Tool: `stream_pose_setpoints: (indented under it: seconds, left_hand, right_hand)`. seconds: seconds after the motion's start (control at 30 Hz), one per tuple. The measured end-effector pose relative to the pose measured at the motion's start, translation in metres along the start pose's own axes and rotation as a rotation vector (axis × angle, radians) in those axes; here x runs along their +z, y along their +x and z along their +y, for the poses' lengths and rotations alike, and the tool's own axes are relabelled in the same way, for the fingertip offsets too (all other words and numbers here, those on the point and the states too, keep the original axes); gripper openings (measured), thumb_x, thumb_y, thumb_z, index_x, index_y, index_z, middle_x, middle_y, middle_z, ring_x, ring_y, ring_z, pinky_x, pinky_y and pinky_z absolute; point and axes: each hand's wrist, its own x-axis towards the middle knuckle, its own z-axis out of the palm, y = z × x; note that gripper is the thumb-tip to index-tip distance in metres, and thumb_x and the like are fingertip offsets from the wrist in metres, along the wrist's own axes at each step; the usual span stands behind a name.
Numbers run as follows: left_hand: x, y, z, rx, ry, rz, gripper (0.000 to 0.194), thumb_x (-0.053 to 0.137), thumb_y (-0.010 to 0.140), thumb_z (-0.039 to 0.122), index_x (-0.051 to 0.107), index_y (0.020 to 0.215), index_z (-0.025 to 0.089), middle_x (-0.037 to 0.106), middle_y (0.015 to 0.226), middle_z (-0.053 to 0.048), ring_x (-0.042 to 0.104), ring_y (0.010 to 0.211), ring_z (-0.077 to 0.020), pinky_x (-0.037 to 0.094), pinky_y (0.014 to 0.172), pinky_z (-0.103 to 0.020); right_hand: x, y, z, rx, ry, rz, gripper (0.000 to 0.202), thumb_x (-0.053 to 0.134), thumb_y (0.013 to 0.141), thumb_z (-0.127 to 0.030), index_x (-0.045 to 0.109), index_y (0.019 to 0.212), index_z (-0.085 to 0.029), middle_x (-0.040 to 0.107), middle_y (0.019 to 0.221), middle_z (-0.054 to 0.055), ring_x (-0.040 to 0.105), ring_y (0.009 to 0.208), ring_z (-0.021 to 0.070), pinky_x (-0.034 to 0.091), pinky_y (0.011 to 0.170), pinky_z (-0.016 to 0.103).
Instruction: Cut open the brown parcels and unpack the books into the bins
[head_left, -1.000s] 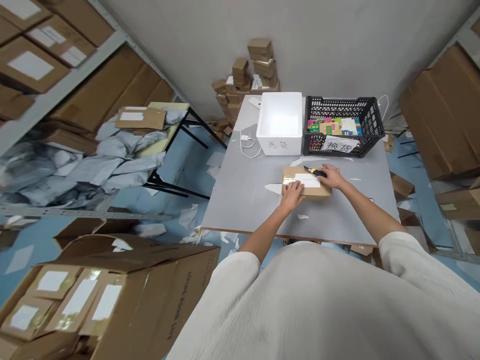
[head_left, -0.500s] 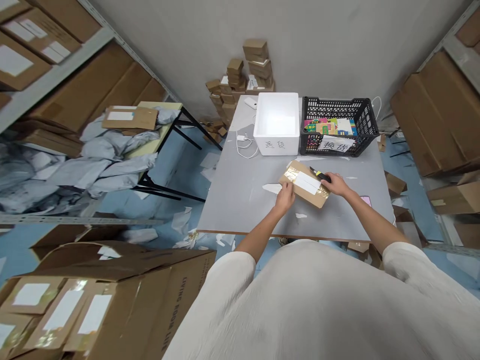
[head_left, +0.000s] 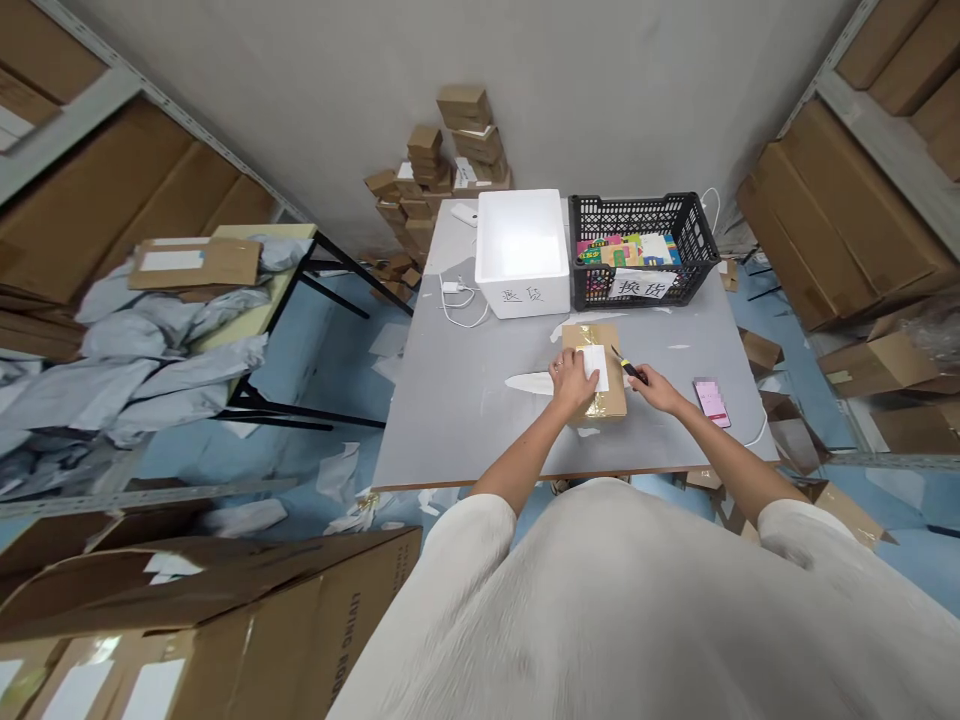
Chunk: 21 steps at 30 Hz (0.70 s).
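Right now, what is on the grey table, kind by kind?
Cardboard parcel: 1
Box cutter: 1
White foam box: 1
Black crate: 1
Phone: 1
Charger with cable: 1
Total: 6

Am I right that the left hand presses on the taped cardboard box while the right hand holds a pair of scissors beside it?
Not quite. In the head view the right hand holds a yellow-and-black utility knife, not scissors. The rest stands: the left hand presses on the taped cardboard box, with the knife at its right edge.
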Motion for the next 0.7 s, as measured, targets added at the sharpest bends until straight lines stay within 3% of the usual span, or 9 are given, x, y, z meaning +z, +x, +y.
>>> stream_pose_setpoints:
  seconds: [0.13,0.3,0.5,0.63,0.7]
  left_hand:
    - [0.013,-0.005,0.035,-0.052,0.014,-0.078,0.091,0.064,0.098,0.065,0.036,0.173,0.022,0.039,0.178,-0.025,0.039,0.162,-0.0478,0.035,0.128,-0.064]
    - [0.023,-0.009,0.052,-0.013,0.095,-0.222,0.113,0.076,0.088,0.062,0.023,0.179,0.021,0.019,0.187,-0.029,0.017,0.173,-0.0531,0.022,0.132,-0.075]
    - [0.001,-0.009,0.028,0.181,0.219,-0.437,0.128,0.090,0.076,0.026,0.016,0.181,0.026,0.010,0.188,-0.028,0.012,0.176,-0.0469,0.015,0.135,-0.075]
    - [-0.019,-0.011,-0.005,0.409,0.253,-0.483,0.124,0.083,0.074,0.007,0.021,0.178,0.031,0.015,0.189,-0.021,0.015,0.176,-0.0402,0.016,0.137,-0.071]
    - [-0.026,-0.014,-0.015,0.434,0.262,-0.467,0.121,0.080,0.075,0.004,0.022,0.177,0.030,0.024,0.187,-0.019,0.021,0.174,-0.0387,0.019,0.136,-0.068]
  right_hand:
    - [-0.015,0.010,0.001,0.013,0.000,0.095,0.049,0.062,0.099,-0.068,0.066,0.122,-0.024,0.077,0.132,0.011,0.070,0.109,0.0275,0.057,0.101,0.042]
    - [-0.020,0.020,0.004,0.040,0.037,0.143,0.049,0.062,0.100,-0.063,0.067,0.126,-0.022,0.071,0.141,0.016,0.069,0.125,0.0302,0.054,0.112,0.046]
    - [-0.017,0.026,0.009,0.041,0.074,0.213,0.055,0.060,0.096,-0.075,0.067,0.117,-0.024,0.066,0.149,0.016,0.063,0.140,0.0305,0.050,0.120,0.048]
    - [-0.014,0.025,0.003,0.066,0.197,0.145,0.056,0.063,0.092,-0.078,0.064,0.109,-0.025,0.078,0.123,0.012,0.071,0.123,0.0301,0.059,0.106,0.044]
    - [-0.010,0.022,-0.003,0.087,0.301,0.080,0.052,0.068,0.092,-0.075,0.062,0.105,-0.025,0.080,0.112,0.010,0.075,0.113,0.0286,0.062,0.097,0.041]
